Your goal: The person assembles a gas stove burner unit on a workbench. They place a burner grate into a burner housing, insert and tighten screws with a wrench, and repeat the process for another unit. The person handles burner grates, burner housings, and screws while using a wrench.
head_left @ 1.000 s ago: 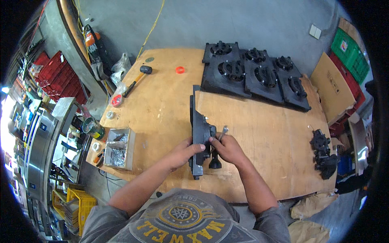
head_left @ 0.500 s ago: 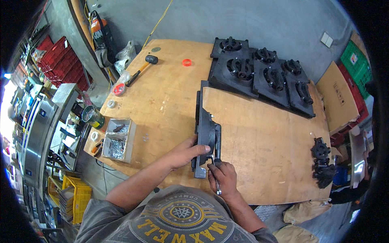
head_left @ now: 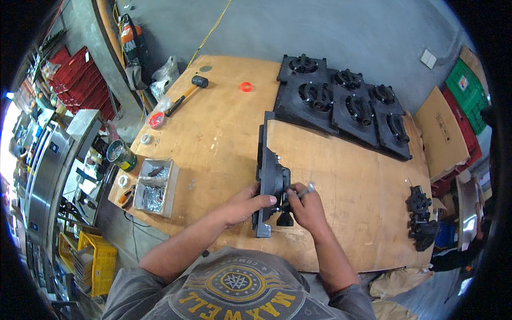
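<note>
A black square plate assembly (head_left: 264,160) stands on edge on the table, its raised round part and black pipe-like fitting facing right. My left hand (head_left: 246,205) grips its near part, thumb over the plate's edge and fingers behind it. My right hand (head_left: 306,205) is closed at the fitting side, holding a slim silver wrench (head_left: 311,187) whose bright end sticks out above the knuckles. The wrench's other end is hidden by the fingers and the fitting. Below it, a flared black piece (head_left: 285,219) of the assembly points toward me.
Several similar black assemblies (head_left: 354,109) lie at the far right of the wooden table (head_left: 213,128). Black castings (head_left: 421,216) sit at the right edge. On the left are a divided box of screws (head_left: 154,186), pliers (head_left: 128,197), a can (head_left: 122,156) and a mallet (head_left: 188,95).
My right hand has moved up and away along the fitting, and the wrench has swung from pointing toward me to pointing up and right. My left hand keeps its grip.
</note>
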